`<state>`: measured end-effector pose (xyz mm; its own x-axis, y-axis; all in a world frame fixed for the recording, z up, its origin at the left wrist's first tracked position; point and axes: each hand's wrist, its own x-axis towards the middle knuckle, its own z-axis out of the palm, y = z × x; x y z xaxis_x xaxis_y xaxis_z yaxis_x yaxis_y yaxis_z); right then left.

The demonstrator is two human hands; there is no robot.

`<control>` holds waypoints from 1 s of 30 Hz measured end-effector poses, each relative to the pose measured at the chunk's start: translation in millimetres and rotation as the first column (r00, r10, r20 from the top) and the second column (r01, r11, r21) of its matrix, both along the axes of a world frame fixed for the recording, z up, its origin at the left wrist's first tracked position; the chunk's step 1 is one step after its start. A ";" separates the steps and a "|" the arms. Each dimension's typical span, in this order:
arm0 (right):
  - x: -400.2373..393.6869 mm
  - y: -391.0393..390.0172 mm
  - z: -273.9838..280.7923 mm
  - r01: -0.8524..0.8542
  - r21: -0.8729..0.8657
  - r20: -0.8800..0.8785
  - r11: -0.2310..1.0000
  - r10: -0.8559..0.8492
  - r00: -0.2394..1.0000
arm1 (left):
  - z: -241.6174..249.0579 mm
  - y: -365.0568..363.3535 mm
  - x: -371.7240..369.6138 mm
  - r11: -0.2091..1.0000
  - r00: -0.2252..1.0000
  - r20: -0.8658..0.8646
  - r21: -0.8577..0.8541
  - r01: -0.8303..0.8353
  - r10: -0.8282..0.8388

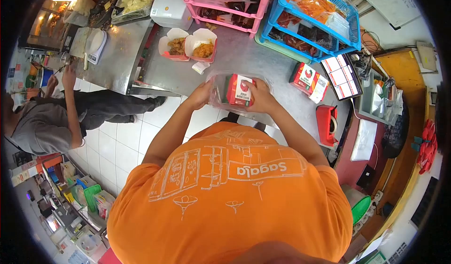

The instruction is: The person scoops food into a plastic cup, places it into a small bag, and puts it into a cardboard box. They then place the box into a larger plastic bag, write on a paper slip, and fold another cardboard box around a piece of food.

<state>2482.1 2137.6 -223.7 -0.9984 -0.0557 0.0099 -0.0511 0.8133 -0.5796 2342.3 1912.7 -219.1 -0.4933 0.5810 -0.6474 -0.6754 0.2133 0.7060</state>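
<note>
Orange shirt [230, 193] fills the foreground. Both hands work at the steel counter [263, 57] near edge, bare steel beyond. Left hand [201, 95] grips clear plastic bag [217, 88]; right hand [260, 97] grasps red-white box [238, 90] inside it, upright, printed label.

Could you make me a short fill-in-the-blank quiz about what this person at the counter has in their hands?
1. Both hands, left hand and right hand, hold a closed ____ box inside a clear plastic bag.
2. The two open takeaway boxes on the steel counter hold ____ food.
3. The basket of packets behind is ____.

Missing words: red; fried; blue
</note>
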 end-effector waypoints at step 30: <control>76.7 151.0 108.9 0.174 -0.567 0.330 0.805 0.029 0.943 | 65.5 121.6 39.0 0.969 0.968 0.096 -0.064 0.239 -0.232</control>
<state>2558.8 2288.7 -114.7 -0.9544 -0.0680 -0.2906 0.2566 0.3100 -0.9154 2381.3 2034.3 -153.7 -0.2879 0.6224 -0.7278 -0.6579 0.4237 0.6226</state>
